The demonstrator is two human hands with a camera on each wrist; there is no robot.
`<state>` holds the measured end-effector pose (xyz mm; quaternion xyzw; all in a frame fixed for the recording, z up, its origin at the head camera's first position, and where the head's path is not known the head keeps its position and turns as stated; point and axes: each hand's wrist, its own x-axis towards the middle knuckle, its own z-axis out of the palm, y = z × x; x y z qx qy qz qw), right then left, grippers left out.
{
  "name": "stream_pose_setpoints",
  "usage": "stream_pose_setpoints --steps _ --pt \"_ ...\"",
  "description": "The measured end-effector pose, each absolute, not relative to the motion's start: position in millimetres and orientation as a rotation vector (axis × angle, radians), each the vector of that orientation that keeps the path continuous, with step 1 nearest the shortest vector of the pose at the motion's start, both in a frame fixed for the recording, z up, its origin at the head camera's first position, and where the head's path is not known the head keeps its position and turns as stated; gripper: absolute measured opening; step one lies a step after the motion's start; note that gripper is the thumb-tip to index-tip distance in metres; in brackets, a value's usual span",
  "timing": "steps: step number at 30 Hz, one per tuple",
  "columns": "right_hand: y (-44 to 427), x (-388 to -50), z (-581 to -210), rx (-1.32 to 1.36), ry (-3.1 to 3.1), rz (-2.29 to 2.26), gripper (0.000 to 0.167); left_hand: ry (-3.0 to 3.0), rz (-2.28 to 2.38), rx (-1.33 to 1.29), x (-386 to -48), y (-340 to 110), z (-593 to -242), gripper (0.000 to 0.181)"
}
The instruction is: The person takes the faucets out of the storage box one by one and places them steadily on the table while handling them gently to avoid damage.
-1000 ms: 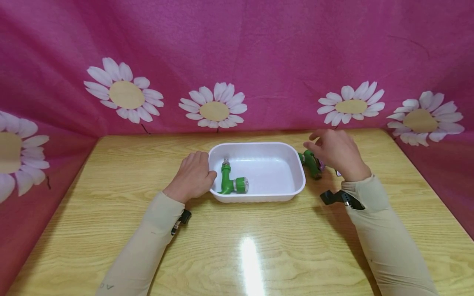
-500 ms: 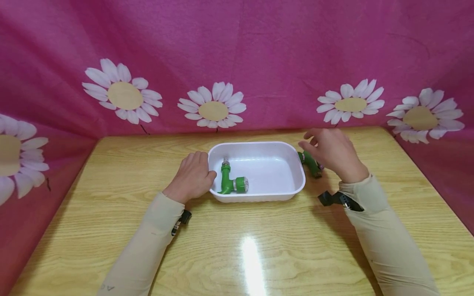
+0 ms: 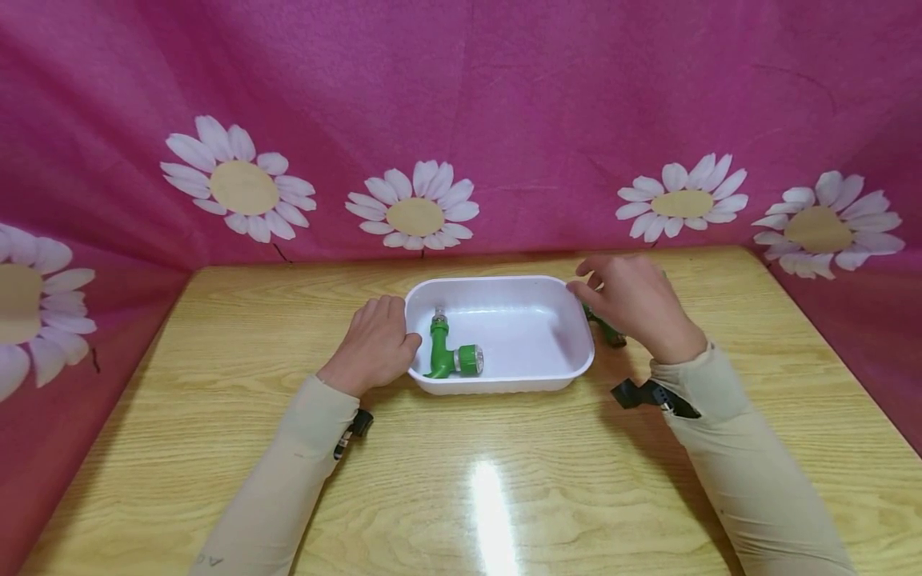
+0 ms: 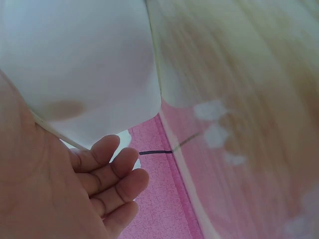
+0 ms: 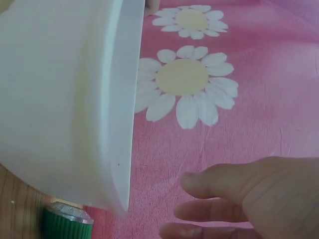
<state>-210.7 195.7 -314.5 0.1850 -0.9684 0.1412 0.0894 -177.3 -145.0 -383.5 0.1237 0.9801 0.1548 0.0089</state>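
A white plastic tub stands on the table, and a green tap with a clear-capped knob lies in its left end. My left hand grips the tub's left rim, thumb over the edge; the left wrist view shows its fingers curled beside the wall. Over the tub's right rim hovers my right hand, its fingers loosely extended and holding nothing. Beneath that hand a second green tap lies against the tub's outside, mostly hidden. Its ribbed green knob shows in the right wrist view.
The wood-grain table extends on all sides of the tub. A pink cloth with daisies hangs along its back and sides. Behind my right hand a bit of green shows, too small to make out.
My right hand has moved left, from above the second green tap to the tub's right rim. The left hand, the tub and the tap inside have stayed put.
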Motion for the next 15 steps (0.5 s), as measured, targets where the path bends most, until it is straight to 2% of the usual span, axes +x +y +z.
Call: stream_pose_setpoints --steps 15 --pt "184.9 -206.4 -315.7 0.612 -2.887 0.413 0.029 3.061 0.477 0.389 -177.4 -144.9 -383.3 0.047"
